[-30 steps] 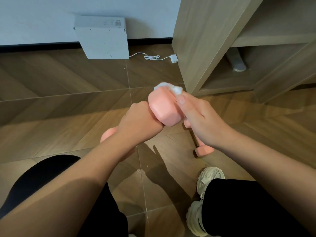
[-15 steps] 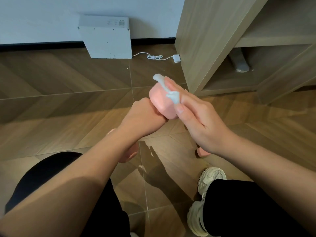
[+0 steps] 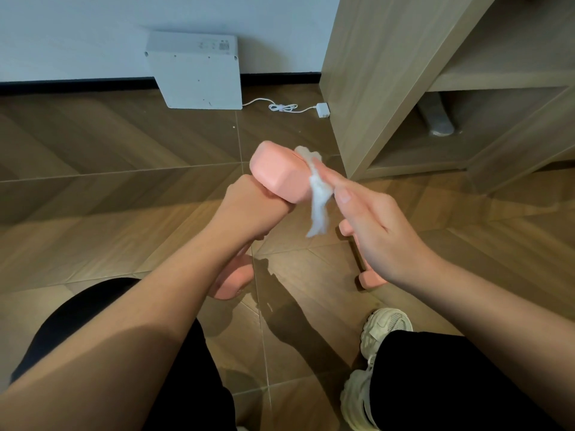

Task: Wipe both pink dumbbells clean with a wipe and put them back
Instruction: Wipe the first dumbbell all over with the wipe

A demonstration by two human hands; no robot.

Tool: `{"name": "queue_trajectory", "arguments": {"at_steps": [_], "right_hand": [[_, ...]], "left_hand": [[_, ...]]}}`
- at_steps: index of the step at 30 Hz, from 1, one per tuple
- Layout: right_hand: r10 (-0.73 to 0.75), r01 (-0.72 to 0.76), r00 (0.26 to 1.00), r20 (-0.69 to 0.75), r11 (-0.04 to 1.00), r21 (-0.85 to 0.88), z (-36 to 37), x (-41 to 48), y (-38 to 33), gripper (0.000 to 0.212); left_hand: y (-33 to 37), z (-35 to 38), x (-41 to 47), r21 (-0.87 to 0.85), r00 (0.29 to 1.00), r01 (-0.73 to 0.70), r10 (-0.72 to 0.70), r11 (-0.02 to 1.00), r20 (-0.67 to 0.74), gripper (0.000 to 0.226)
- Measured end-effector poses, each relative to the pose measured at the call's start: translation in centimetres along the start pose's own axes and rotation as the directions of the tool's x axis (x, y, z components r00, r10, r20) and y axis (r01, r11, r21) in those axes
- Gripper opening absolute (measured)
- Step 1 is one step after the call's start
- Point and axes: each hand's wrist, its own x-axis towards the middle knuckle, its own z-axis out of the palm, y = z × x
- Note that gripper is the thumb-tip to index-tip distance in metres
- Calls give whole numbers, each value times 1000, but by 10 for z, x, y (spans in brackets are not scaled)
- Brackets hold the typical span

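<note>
Floor [image 3: 124, 188] is brown wood-look planks in a herringbone pattern w/ thin pale seams, glossy enough to catch light streaks and the arms' shadow. At the back a pale wall [image 3: 77, 32] meets it along a dark skirting [image 3: 74, 85]. A white box [image 3: 196, 76] leans against the wall; a white cable [image 3: 283, 107] runs from it, bundled in the middle, to a small plug [image 3: 322, 109] lying on the floor. On the right, a light-wood shelf unit [image 3: 373, 73] stands on the floor, w/ a grey object [image 3: 438, 119] in its bottom compartment, too dim to identify.

Left hand [image 3: 249, 206] is closed round the handle of a pink dumbbell [image 3: 280, 175], held off the floor, tilted, one head up and away, the other low near the knee. Right hand [image 3: 373, 231] has fingers straight – flat, pressing a crumpled white wipe [image 3: 319, 200] against the upper head's right side; the loose end of the wipe hangs down.

Second dumbbell [image 3: 370, 281] lies on the floor under the right hand, mostly hidden by it – just ahead of a cream sneaker [image 3: 382, 331]. Black trousers on both legs.
</note>
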Motion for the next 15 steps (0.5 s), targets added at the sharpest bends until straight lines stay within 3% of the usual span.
{"name": "queue_trajectory", "arguments": {"at_steps": [2,4,7,9,12,15], "right_hand": [[-97,98,995,22,995,-31,3,-2,-2,44],[-163,166,986,38,983,-83,7,0,-6,42],[-179,182,983,30,967,-176,7,7,-7,42],[-174,179,984,40,957,-229,4,10,-4,40],[-122,128,992,41,955,-269,-1,14,-3,37],[70,-58,996,59,981,-188,-7,21,-1,37]], "left_hand": [[-2,2,1,25,1000,1,-2,1000,26,16],[-3,7,3,159,996,-25,12,987,84,19],[-5,15,6,423,980,-179,123,888,158,19],[-5,17,3,497,963,-261,183,828,199,16],[-5,13,-4,580,953,-301,217,757,212,16],[-1,7,-12,642,951,-307,244,703,188,16]]}}
